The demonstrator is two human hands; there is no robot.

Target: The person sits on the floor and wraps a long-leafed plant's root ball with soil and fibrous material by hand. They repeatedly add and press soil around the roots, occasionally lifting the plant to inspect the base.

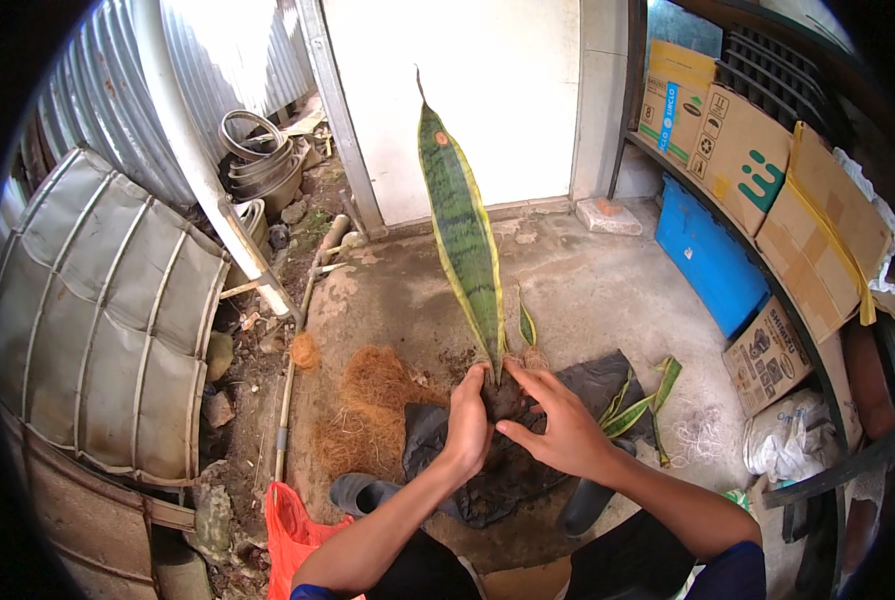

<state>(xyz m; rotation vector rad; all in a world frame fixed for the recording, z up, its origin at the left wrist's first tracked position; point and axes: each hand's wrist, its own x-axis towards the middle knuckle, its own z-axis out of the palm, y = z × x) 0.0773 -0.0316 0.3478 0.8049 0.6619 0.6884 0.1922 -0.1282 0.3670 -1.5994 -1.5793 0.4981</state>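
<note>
A tall snake plant leaf (462, 235), green with yellow edges, stands upright in front of me. At its base is a dark clump of soil (504, 402). My left hand (467, 425) cups the clump from the left, thumb and fingers pressed to it. From the other side my right hand (552, 420) curves its fingers around the same clump. Beneath both hands a black plastic sheet (592, 378) with loose dark soil lies on the ground. A small snake plant leaf (527, 322) rises just behind my right hand. More cut snake plant leaves (629, 416) rest on the sheet's right side.
Brown coconut fibre (367, 405) is heaped at the left, beside a red plastic bag (292, 535). Pale stringy strands (700, 435) lie at the right. A shelf holds cardboard boxes (737, 150), with a blue bin (707, 255) below. A white door (507, 100) stands ahead; a bent metal panel (107, 310) leans left.
</note>
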